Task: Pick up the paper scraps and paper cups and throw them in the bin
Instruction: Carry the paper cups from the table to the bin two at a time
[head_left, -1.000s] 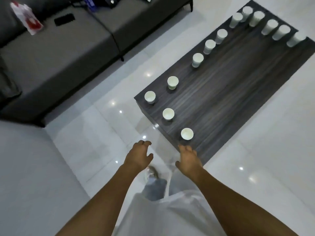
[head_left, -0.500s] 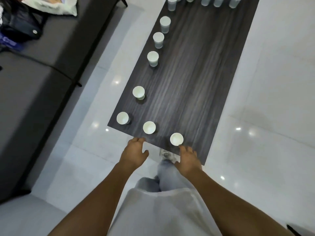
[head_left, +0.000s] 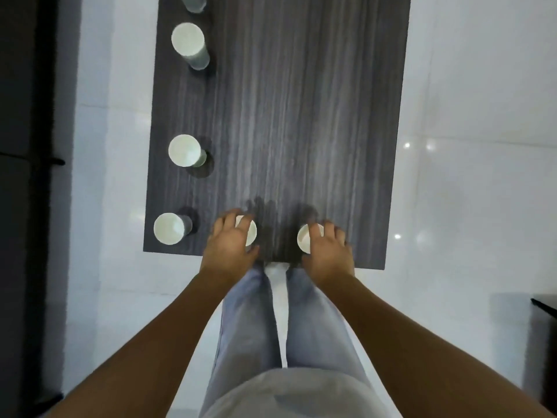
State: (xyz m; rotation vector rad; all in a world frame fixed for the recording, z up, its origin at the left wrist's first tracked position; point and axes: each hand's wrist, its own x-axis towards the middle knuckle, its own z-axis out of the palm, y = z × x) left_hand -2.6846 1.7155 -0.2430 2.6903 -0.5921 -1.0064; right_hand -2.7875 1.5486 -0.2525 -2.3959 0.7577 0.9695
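Note:
White paper cups stand upright on a dark wood-grain low table (head_left: 286, 116). My left hand (head_left: 230, 245) is down over one paper cup (head_left: 251, 235) at the near edge, fingers on its far side and thumb on its near side. My right hand (head_left: 330, 251) covers a second cup (head_left: 303, 238) the same way, with the cup between thumb and forefinger. Both cups still sit on the table. Along the left edge stand more cups: one at the near corner (head_left: 168, 228), one further up (head_left: 184, 150) and another beyond (head_left: 188, 40). No paper scraps or bin are in view.
A dark sofa (head_left: 24, 176) runs along the left, with a strip of glossy white tile floor (head_left: 467, 176) between it and the table. A dark piece of furniture (head_left: 545, 327) shows at the right edge. My legs stand against the table's near end.
I have stepped up to the table's near end and looked straight down. Both hands moved forward from in front of the edge onto the two nearest cups.

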